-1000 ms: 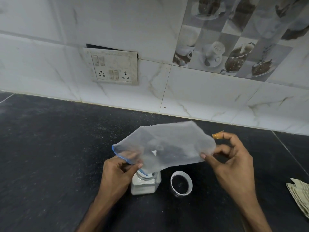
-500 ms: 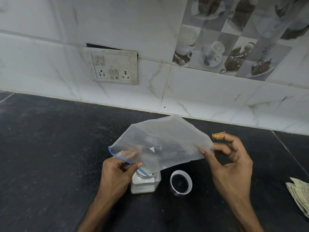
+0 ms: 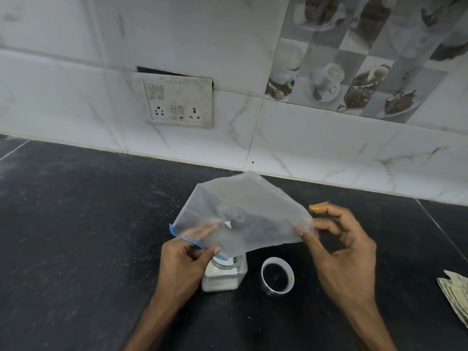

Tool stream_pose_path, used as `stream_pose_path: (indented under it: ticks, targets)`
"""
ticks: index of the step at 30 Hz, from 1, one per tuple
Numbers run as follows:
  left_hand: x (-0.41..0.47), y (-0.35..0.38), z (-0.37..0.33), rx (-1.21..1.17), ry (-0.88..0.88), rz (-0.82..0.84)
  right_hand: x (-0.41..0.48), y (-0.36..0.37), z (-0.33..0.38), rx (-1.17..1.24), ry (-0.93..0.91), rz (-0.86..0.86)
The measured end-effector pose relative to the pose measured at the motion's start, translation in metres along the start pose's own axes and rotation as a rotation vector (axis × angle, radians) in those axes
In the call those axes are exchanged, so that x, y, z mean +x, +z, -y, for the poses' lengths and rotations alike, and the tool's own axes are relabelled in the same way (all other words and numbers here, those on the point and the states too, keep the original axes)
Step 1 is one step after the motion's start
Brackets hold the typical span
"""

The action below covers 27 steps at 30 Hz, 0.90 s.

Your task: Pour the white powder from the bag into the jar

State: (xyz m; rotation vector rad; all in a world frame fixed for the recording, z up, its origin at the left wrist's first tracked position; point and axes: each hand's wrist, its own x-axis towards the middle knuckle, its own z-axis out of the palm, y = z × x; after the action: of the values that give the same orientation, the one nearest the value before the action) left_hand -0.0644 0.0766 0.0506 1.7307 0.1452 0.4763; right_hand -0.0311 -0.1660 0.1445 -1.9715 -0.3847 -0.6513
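- Left hand (image 3: 183,264) pinched shut on the blue zip edge of the translucent, powder-dusted plastic bag (image 3: 243,214), thumb and fingers steering the open mouth down onto the small square clear jar (image 3: 224,274); probably held low so the powder funnels into the narrow neck instead of scattering.
- Right hand (image 3: 339,252) loosely curled, thumb and a fingertip nipping the bag's far bottom corner and lifting it above the mouth; apparently raised to slope the film so remnants slide toward the jar. Orange wrap or cap visible on one raised fingertip.
- Bag stretched between both hands, hanging over the jar and touching its mouth; nearly flat and slack, only a dusty haze and a small white fleck left inside, so pouring judged close to done.
- Jar upright on the black speckled stone countertop (image 3: 76,236), just in front of the left hand, white powder (image 3: 220,283) filling its lower part.
- Round white-rimmed lid (image 3: 277,276) lying open-side up just right of the jar, apart from it, likely parked within reach for closing.
- Folded banknotes (image 3: 455,292) at the right edge, well apart.
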Motion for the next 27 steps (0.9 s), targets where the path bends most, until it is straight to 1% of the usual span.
stream_pose_path:
  ticks: [3, 6, 9, 12, 15, 18, 21, 24, 27]
  targets:
    - [-0.0002, -0.0007, 0.0009, 0.002, -0.003, -0.001, 0.0006, -0.0014, 0.0027, 0.007, -0.006, -0.047]
    - [-0.0003, -0.0007, 0.0014, 0.002, -0.028, 0.007, 0.0019, -0.0001, 0.0061, 0.018, -0.003, -0.037]
    - [0.0006, -0.0006, 0.0034, -0.002, -0.036, 0.019, 0.0013, -0.0007, 0.0029, 0.038, 0.000, -0.095]
    - [0.0005, 0.0003, 0.0011, -0.003, -0.025, 0.038, 0.0004, -0.0002, 0.0002, 0.014, 0.003, -0.039]
    - [0.0013, -0.0003, 0.0018, 0.009, -0.032, 0.016, 0.0004, -0.0017, -0.0030, 0.030, 0.012, -0.080]
    - [-0.0001, -0.0004, -0.0006, 0.004, -0.042, 0.025, 0.0006, 0.0004, 0.0013, 0.030, 0.000, -0.035]
    - [0.0005, -0.0010, -0.0026, 0.025, -0.028, 0.003, 0.0021, -0.0003, 0.0050, 0.052, 0.003, -0.077]
    - [0.0008, 0.0001, 0.0029, 0.033, -0.036, 0.006, 0.0034, -0.0015, 0.0047, 0.035, -0.017, -0.033]
    - [0.0008, 0.0004, 0.0054, 0.043, -0.046, 0.010, 0.0033, -0.0021, -0.0001, 0.055, -0.002, -0.082]
